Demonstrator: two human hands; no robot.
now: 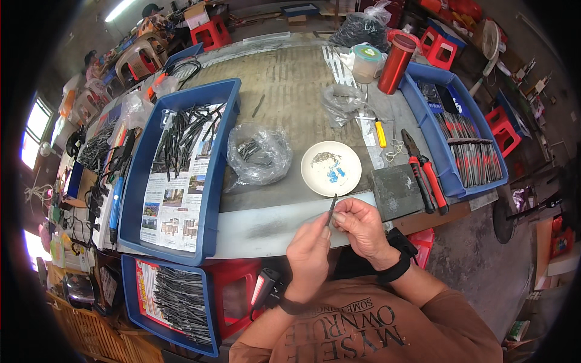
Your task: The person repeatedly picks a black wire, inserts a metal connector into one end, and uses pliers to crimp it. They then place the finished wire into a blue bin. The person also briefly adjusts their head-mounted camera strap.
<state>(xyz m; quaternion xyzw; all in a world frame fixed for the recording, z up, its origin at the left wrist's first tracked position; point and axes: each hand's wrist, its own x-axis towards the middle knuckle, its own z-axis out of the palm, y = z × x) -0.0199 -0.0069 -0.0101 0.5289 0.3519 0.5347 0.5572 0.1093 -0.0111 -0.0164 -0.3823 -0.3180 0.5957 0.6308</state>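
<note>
My left hand (308,251) pinches a thin dark stick-like piece (332,209) near the table's front edge, its tip pointing up and away. Close beside it, my right hand (362,228) has thumb and forefinger pressed together by the piece; whatever they grip is too small to make out. Just beyond both hands stands a round cream dish (313,183) holding small blue bits and dark specks. Left of the dish lies a clear plastic bag (260,172) with similar dark pieces inside.
At left a blue tray (209,224) holds black pieces on newspaper; a lower blue tray (213,314) holds many more. To the right are a dark metal block (396,192), red-handled pliers (430,181), a yellow-handled screwdriver (380,134), a red flask (397,65) and another blue tray (469,192).
</note>
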